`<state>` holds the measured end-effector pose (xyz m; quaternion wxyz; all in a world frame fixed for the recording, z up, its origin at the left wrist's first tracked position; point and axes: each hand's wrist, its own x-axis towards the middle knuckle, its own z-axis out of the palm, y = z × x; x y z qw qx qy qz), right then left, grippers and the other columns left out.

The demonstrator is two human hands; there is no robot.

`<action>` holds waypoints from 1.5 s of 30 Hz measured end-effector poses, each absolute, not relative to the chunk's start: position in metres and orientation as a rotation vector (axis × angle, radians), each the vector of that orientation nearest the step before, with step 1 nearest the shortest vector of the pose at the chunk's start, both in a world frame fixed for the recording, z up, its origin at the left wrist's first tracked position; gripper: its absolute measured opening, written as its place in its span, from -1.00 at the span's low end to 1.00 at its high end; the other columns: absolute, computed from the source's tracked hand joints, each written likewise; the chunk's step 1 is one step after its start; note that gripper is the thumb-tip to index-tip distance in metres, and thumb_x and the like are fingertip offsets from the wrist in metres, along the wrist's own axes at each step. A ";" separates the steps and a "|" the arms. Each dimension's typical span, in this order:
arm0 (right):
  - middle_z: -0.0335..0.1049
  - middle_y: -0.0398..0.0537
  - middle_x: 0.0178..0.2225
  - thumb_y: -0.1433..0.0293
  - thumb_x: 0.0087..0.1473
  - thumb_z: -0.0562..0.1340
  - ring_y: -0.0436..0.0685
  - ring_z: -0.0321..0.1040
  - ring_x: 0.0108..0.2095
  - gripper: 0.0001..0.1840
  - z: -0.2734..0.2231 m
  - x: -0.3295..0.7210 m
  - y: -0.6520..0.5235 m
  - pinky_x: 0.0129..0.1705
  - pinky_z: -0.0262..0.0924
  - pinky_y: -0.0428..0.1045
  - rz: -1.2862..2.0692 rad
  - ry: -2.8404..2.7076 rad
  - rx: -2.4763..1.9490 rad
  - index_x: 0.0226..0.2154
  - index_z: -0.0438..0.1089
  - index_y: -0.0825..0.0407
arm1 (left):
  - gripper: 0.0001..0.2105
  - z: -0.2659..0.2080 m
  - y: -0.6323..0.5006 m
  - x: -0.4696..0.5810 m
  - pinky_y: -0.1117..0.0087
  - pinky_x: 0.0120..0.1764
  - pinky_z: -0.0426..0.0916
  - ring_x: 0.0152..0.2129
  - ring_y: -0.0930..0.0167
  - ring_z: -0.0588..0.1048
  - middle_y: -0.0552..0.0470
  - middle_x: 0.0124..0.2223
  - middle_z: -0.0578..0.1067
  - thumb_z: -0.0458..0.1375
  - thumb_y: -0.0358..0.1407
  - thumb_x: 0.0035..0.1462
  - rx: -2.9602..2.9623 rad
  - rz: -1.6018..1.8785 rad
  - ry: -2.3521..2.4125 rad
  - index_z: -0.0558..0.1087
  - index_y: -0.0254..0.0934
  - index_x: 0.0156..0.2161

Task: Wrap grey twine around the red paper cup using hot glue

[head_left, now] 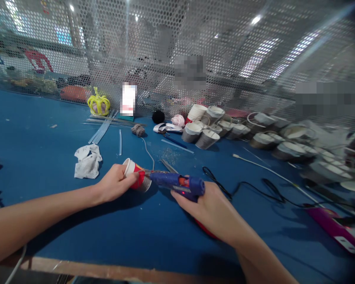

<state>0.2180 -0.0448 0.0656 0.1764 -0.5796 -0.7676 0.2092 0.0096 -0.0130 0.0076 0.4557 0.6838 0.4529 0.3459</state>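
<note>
My left hand [116, 182] is closed around a red and white paper cup [139, 180], which lies tilted on its side just over the table. Grey yarn circles the cup's lower end, and a strand [149, 150] leads back to a small grey yarn ball [138, 130]. In my right hand [208, 207] is a blue hot glue gun [177, 183], its nozzle at the cup's side by the yarn. A small red light glows on the gun. Scissors [169, 166] lie behind the gun, their handles partly hidden by my right hand.
Several yarn-wrapped cups [207, 139] stand at the back right. Glue sticks [102, 130], a crumpled white wrapper [88, 161] and a yellow crown-shaped piece [98, 104] lie to the left. A black cord [254, 185] and a purple power strip [333, 228] are on the right. Perforated metal panels close off the back.
</note>
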 end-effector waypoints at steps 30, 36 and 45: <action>0.12 -0.22 -0.69 0.32 -0.09 0.08 -0.08 0.00 -0.66 -0.78 0.065 0.216 -0.043 -0.66 -0.02 -0.16 0.604 -2.146 -1.628 -0.65 0.18 0.07 | -0.73 0.003 -0.013 0.007 0.54 -0.52 0.24 -0.61 0.49 0.33 0.08 -0.55 0.39 -0.08 -0.30 0.00 1.770 0.847 1.158 0.41 -0.42 -0.40; 0.21 -0.19 -0.66 0.32 -0.10 0.08 -0.07 0.07 -0.64 -0.81 0.068 0.215 -0.049 -0.63 0.02 -0.16 0.709 -2.133 -1.650 -0.59 0.27 0.08 | -0.72 0.005 -0.011 0.009 0.48 -0.37 0.31 -0.46 0.39 0.45 0.00 -0.43 0.50 -0.09 -0.32 0.01 1.613 0.847 1.076 0.45 -0.41 -0.42; 0.13 -0.24 -0.71 0.32 -0.11 0.11 -0.10 0.02 -0.70 -0.82 0.072 0.213 -0.050 -0.69 -0.02 -0.17 0.839 -2.106 -1.637 -0.63 0.23 0.06 | -0.73 0.007 -0.010 0.008 0.47 -0.39 0.28 -0.50 0.41 0.43 0.02 -0.49 0.48 -0.08 -0.32 -0.01 1.546 0.840 1.058 0.45 -0.41 -0.43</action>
